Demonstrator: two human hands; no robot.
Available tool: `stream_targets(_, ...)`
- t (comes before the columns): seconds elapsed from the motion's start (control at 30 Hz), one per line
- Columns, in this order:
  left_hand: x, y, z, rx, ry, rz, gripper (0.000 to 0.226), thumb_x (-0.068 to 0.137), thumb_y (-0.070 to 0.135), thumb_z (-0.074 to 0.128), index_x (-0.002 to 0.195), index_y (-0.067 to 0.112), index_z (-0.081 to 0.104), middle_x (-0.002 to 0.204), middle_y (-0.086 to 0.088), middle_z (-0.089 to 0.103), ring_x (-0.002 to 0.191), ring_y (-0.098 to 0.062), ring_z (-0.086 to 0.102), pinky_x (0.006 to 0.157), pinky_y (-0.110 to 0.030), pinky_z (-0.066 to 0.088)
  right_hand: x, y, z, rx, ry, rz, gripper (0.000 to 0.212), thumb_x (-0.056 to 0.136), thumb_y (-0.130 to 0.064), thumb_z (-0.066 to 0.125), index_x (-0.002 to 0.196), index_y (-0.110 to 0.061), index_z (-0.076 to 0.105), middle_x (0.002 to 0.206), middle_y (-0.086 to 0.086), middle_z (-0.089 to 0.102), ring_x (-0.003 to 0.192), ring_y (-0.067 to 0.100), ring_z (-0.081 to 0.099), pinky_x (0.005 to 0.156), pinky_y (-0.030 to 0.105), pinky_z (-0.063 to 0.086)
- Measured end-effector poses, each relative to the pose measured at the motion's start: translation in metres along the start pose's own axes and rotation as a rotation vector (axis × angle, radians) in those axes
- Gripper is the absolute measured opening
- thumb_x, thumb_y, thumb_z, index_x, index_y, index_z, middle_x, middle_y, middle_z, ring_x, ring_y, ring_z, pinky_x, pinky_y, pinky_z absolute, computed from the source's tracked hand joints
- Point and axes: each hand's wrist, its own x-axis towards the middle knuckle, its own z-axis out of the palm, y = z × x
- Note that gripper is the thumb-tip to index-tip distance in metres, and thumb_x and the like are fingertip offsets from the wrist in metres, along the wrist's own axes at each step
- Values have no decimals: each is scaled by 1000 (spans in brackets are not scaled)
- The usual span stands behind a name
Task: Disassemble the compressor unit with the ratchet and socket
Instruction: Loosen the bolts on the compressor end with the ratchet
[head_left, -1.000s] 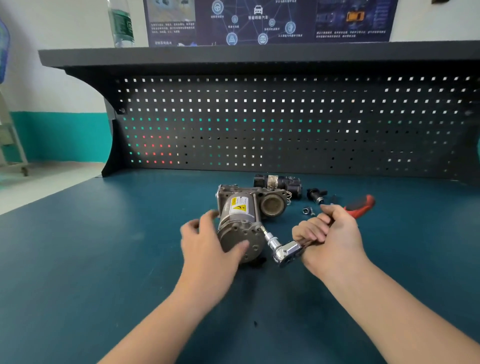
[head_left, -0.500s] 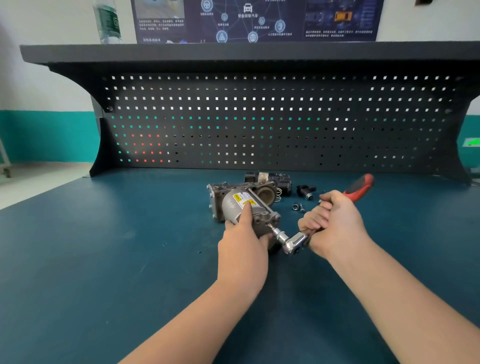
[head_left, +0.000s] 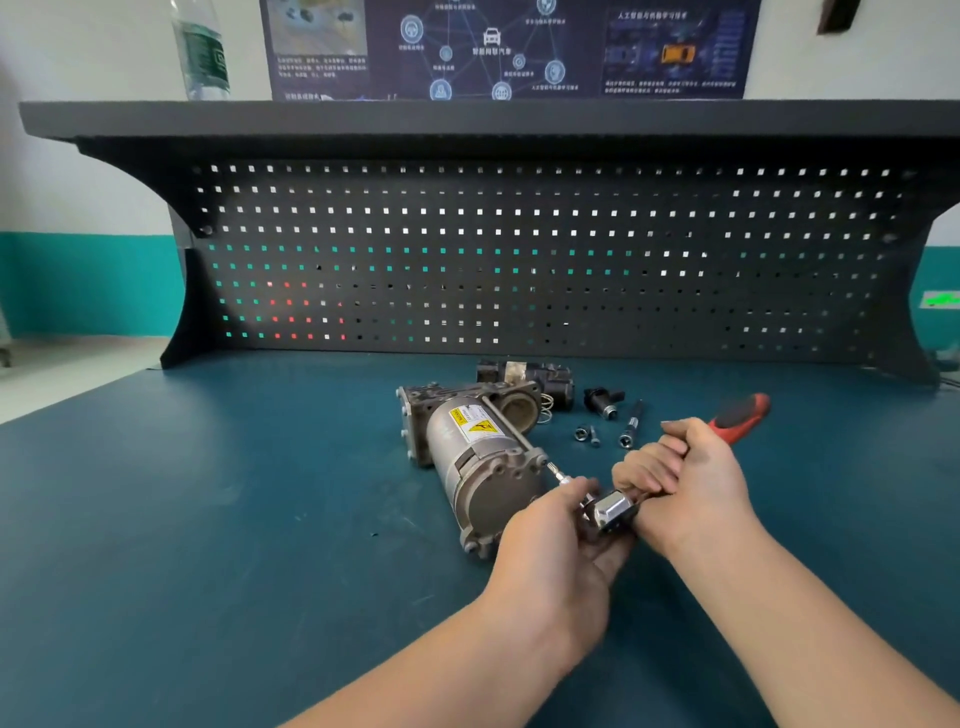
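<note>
Dark pegboard (head_left: 519, 260), plastic bottle (head_left: 201, 52) on shelf (head_left: 467, 117), blue wall poster (head_left: 509, 47)

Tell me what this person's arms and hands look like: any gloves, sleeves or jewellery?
Nothing is worn as far as the view shows. The left hand and the right hand are bare, with no gloves and no rings that I can see. Both forearms are bare too, right down to the bottom edge of the picture, so no sleeve shows. No watch or band shows on either wrist.
</note>
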Motion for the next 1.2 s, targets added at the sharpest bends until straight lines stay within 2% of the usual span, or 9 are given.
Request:
stream_targets(0.2,3,3,-12,64,-32,45,22,95,8,52,82,-4,65,71,-14,68,71,-23,68,66,-33,59,0,3,0,15,-15,-5,43,86,-14,42,45,-18,29,35,-9,18,26,8,14,32,13,17)
stream_targets(0.4,7,4,-12,96,-1,68,21,95,6,51,80,-4,62,78,-15,64,80,-26,64,70,-33,58,2,7,-5,46,-2,6,44,87,-15,42,46,-19,28,35,-9,19,26,8,16,32,13,17)
stream_targets(0.57,7,4,-15,174,-7,78,20,95,9,52,84,-2,64,87,-16,66,86,-25,65,75,-33,57,1,12,-7,91,88,1,39,91,-16,41,55,-20,24,34,-8,19,25,8,16,34,11,18)
stream_targets(0.73,6,5,-13,156,-9,49,22,95,10,53,80,-2,64,70,-13,68,73,-23,66,68,-32,59,-4,12,3,71,158,-73,45,97,-29,49,59,-19,28,35,-9,20,27,7,19,33,12,22)
stream_targets(0.97,-2,15,-8,-30,-69,-37,21,94,6,53,79,-7,59,73,-18,68,70,-29,68,64,-38,60,-15,11,15,-70,15,-244,36,98,-25,49,66,-16,35,46,-6,30,37,10,29,44,18,35)
stream_targets(1.03,-3,16,-7,-41,-81,-46,22,95,5,52,77,-7,59,71,-19,68,71,-31,68,66,-40,59,-17,10,16,-204,5,-295,32,99,-27,49,71,-15,39,52,-4,36,42,11,35,47,23,37)
stream_targets(1.07,-3,16,-7,-35,-88,-49,23,95,6,50,77,-7,59,71,-19,68,74,-32,67,68,-40,59,-18,8,16,-361,2,-354,30,99,-30,49,73,-16,41,56,-3,39,47,11,37,50,25,36)
stream_targets(1.13,-2,15,-8,-22,-89,-45,25,97,5,47,79,-7,59,73,-20,67,79,-35,65,69,-41,58,-22,1,15,-866,-31,-562,28,98,-38,47,76,-21,45,63,-6,44,55,10,40,58,30,36)
stream_targets(1.2,1,14,-9,3,-83,-31,23,97,3,44,84,-9,59,75,-20,65,79,-36,63,68,-42,57,-28,-4,14,-1242,-161,-783,28,95,-44,47,74,-26,45,64,-7,48,61,12,47,64,35,40)
